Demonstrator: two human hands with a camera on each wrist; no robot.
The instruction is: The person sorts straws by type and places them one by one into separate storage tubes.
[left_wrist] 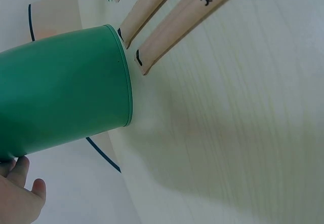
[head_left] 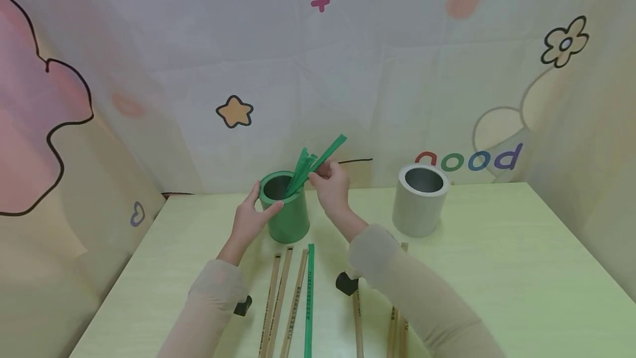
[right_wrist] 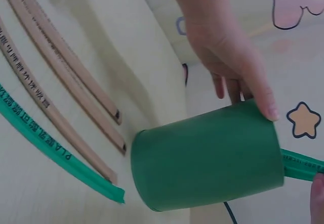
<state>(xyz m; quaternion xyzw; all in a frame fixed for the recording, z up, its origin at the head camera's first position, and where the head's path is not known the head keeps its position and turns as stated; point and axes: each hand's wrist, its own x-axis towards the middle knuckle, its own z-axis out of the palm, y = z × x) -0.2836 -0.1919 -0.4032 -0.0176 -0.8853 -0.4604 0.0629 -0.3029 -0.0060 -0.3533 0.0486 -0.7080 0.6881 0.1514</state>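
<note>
A green cylindrical cup (head_left: 288, 222) stands near the back of the table. My left hand (head_left: 247, 224) grips it by the upper left side, thumb near the front of the rim. Several green paper-wrapped straws (head_left: 301, 167) lean out of the cup's right side. My right hand (head_left: 334, 188) pinches a longer green strip (head_left: 330, 151) that slants up from the rim. In the right wrist view the left hand (right_wrist: 223, 46) lies against the green cup (right_wrist: 207, 158). The cup's inner bottom is hidden.
A white cup (head_left: 418, 209) stands at the back right. In front of the green cup lie several brown paper-wrapped straws (head_left: 295, 303) and one green straw (head_left: 309, 297). More brown straws (head_left: 393, 327) are partly under the right sleeve. A patterned cloth (head_left: 367, 93) hangs behind.
</note>
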